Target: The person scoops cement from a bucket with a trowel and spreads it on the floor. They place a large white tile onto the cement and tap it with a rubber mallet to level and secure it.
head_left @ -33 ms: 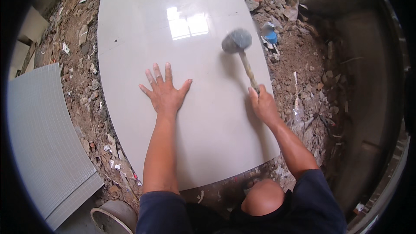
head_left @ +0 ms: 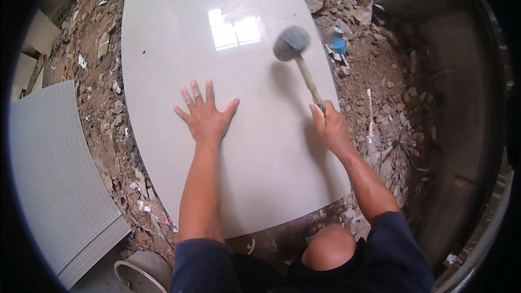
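My left hand (head_left: 208, 116) lies flat with spread fingers on a large, glossy, pale floor tile (head_left: 260, 168). To its right, my right hand (head_left: 332, 128) is wrapped round the wooden handle of a rubber mallet (head_left: 291, 43). The mallet's dark grey head is slightly blurred and hangs above the tile, its shadow falling on the surface just below. A thin line crosses the pale surface beyond my left hand, and a window's bright reflection shows past it.
Rubble and soil (head_left: 380, 103) border the tile on both sides. Stacked tiles with a grid-lined face (head_left: 54, 168) lie at the left, with a bucket (head_left: 144, 271) at lower left. A blue object (head_left: 338, 46) sits on the right-hand rubble. A wall (head_left: 461, 103) rises at far right.
The mallet head has shifted slightly up and to the left, with my right hand moving a little up. My left hand stays almost in place on the tile.
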Tool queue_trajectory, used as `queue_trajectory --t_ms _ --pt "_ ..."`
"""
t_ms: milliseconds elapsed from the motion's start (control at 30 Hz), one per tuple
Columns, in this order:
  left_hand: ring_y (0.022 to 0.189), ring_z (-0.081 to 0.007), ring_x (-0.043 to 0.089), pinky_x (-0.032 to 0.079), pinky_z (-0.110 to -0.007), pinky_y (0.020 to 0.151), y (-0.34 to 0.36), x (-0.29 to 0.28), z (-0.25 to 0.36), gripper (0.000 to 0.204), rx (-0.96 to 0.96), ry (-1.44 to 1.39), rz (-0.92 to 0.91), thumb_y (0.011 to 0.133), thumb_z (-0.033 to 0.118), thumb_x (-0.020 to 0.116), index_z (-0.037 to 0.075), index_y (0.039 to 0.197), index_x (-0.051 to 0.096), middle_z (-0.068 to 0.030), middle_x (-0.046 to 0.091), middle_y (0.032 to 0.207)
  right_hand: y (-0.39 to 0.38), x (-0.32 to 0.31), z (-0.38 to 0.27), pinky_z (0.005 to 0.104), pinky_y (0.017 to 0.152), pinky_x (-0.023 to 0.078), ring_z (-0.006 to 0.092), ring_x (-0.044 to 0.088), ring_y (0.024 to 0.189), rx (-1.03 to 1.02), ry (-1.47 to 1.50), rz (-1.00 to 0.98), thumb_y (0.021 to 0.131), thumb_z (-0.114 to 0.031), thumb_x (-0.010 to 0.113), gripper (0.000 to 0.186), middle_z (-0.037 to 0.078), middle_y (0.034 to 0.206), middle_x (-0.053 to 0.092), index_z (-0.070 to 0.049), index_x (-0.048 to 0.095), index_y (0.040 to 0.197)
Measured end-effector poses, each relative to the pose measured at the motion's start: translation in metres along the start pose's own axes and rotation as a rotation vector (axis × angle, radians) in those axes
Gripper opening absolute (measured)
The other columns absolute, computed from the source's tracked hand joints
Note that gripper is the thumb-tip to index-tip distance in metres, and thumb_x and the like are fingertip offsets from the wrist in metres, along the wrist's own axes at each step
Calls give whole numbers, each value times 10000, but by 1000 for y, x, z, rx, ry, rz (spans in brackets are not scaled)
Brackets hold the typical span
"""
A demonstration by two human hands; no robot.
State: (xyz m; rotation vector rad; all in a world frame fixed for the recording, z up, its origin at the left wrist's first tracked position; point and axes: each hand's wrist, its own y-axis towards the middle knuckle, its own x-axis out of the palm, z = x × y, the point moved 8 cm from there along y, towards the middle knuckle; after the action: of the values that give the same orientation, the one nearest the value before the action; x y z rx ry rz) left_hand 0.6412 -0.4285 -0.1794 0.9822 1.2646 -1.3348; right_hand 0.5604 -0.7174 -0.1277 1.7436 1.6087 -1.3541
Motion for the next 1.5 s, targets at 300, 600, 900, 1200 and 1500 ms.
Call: queue_trajectory --t_ms 300,600,900,1200,1500 --pt "1489 -357 55 17 -654 1132 7 2 5 911 8 -11 9 812 680 548 193 1532 277 -147 155 1606 27 32 -60 543 671 497 451 637 711 -152 50 -69 973 -381 520 374 239 763 652 -8 500 973" --pt "1485 -363 70 25 -653 1132 7 3 4 902 -7 38 9 820 701 525 206 1531 278 -149 160 1603 -12 27 -13 540 675 491 461 631 724 -43 84 -155 976 -376 509 373 248 749 644 -3 508 982" --pt "1482 -374 81 26 -644 1139 7 19 -12 1040 68 -86 162 747 844 441 174 1527 285 -153 171 1601 -59 63 20 537 690 497 485 632 744 -6 -82 -189 1005 -381 439 413 280 763 638 24 511 1044" --pt "1485 -377 49 38 -595 1163 -246 30 -80 1176 -110 -162 -263 699 697 695 7 1517 206 -236 128 1587 -49 60 24 503 774 478 470 628 886 -204 -62 27 1009 -418 437 482 322 902 633 54 532 1034" --pt "1493 -342 5 6 -569 1178 -302 53 -99 1223 -164 -344 -204 695 704 689 25 1536 117 -189 71 1609 -130 88 14 349 547 456 175 535 589 -168 -46 -111 1013 -431 435 467 83 668 523 20 551 985"
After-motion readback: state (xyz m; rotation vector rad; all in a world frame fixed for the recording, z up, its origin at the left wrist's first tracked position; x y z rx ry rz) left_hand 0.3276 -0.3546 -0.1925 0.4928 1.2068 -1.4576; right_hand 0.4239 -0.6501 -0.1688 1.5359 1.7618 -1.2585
